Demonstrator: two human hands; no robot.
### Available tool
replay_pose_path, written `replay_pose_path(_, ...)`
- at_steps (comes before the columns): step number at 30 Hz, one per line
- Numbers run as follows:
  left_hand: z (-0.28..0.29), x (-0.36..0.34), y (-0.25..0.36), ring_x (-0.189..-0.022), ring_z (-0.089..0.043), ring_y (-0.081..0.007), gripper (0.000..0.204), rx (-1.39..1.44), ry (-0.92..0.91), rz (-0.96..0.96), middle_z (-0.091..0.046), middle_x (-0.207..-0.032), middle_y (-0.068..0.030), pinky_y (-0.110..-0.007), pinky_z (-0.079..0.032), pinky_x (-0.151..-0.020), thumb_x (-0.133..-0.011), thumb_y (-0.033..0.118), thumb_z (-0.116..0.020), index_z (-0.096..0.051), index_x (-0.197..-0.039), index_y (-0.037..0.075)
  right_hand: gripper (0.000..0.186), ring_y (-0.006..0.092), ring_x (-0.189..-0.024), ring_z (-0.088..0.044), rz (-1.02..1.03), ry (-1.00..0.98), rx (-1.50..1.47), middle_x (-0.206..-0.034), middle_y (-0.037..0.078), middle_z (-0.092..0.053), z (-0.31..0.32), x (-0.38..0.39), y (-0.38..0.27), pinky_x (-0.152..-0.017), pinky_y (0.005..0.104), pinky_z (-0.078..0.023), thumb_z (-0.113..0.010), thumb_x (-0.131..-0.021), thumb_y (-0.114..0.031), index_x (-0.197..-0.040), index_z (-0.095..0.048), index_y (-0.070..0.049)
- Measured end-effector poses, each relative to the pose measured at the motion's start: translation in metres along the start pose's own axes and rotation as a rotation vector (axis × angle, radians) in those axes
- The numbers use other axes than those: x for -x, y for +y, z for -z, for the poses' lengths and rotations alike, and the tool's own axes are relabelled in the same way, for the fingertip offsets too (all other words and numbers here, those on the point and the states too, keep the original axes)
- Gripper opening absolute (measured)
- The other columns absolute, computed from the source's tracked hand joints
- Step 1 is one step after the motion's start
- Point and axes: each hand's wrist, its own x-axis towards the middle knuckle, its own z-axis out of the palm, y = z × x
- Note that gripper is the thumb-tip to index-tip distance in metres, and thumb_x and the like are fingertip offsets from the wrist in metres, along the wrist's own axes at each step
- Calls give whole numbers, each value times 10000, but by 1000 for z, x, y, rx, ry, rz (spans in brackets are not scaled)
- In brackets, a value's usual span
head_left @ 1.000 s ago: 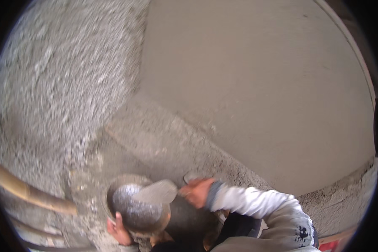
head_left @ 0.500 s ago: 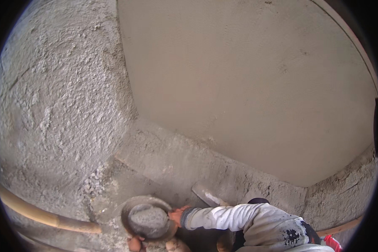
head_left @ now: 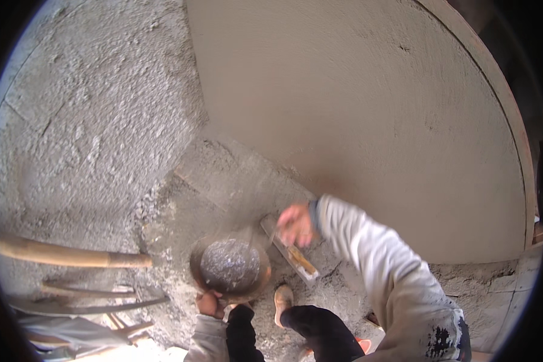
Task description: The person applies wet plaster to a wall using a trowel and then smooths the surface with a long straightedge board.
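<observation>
My left hand (head_left: 210, 303) grips the near rim of a round, shallow pan (head_left: 262, 283), fingers closed on its edge. Loose grey cement-like material (head_left: 230, 264) fills much of the pan. To the right of the pan, my right hand (head_left: 295, 226) is raised and smeared by motion, so whether its fingers hold anything is unclear. Below that hand a long, flat plastering float (head_left: 308, 274) with a wooden handle lies on the ground. A greyish haze hangs between the pan and the wall's foot.
A smooth plastered wall (head_left: 368, 120) rises ahead, meeting a rough, lumpy wall (head_left: 102, 120) at the left. A pale wooden handle (head_left: 72, 251) and several other lengths lie at the lower left. My boots stand on the gritty floor (head_left: 344, 295) just behind the pan.
My right hand has left the pan's right rim and swung up and rightward. My left hand still holds the rim. The view has shifted, showing more floor, my legs and the float.
</observation>
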Motion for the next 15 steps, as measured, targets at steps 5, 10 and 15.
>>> replay_pose_path(5,-37,69,18,-682,-541,-240,576,-17,191,97,-520,-885,-76,-358,-511,-456,-579,-94,-447,-473,-1115,114,266,246,-598,-600,286,1331,788,-628,140,-581,8,137,-68,-572,357,-523,-515,-824,-169,-1062,-545,-54)
replay_pose_path(10,-52,120,20,-682,-553,-226,522,-1,114,-36,-537,-865,-77,-330,-483,-426,-598,-117,-426,-495,-1070,97,208,331,-733,-608,412,703,1153,-787,182,-573,-105,172,-19,-691,449,-492,-506,-752,-138,-949,-511,-72)
replay_pose_path(15,-107,179,7,-390,-452,-125,373,-97,-8,-108,-523,-677,-30,-240,-353,-296,-638,-91,-447,-518,-948,104,398,351,-885,-597,-70,450,1222,-1042,195,-556,-173,93,107,-817,476,-439,-509,-743,-153,-1132,-468,-80)
